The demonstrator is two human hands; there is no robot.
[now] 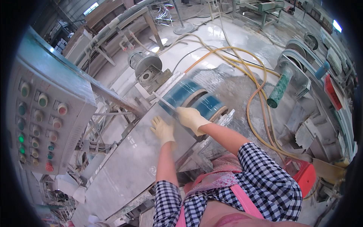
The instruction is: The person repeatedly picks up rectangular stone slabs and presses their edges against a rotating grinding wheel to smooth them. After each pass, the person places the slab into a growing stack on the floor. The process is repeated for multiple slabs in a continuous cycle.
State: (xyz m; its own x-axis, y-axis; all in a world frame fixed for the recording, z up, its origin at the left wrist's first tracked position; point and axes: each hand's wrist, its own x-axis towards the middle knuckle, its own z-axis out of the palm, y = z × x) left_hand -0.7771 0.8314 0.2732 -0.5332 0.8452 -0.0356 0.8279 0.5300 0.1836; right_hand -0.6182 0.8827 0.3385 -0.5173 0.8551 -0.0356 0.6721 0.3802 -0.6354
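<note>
My left hand (163, 131), in a cream rubber glove, lies with its fingers spread on a wide grey slab (124, 166). My right hand (191, 118), gloved alike, is closed at the near end of a thin pale bar (165, 101); its fingertips are partly hidden. The bar slants away to the upper left, across the far end of the slab. Just beyond my hands sit two blue drum-shaped rollers, the farther roller (183, 92) and the nearer roller (210, 106), both wet-looking.
A control panel (45, 117) with several round buttons and green lights stands at left. A grey motor (145, 65) is beyond the slab. Yellow and orange hoses (247, 72) loop over the wet floor. At right are a green cylinder (280, 90) and a red plastic object (304, 176).
</note>
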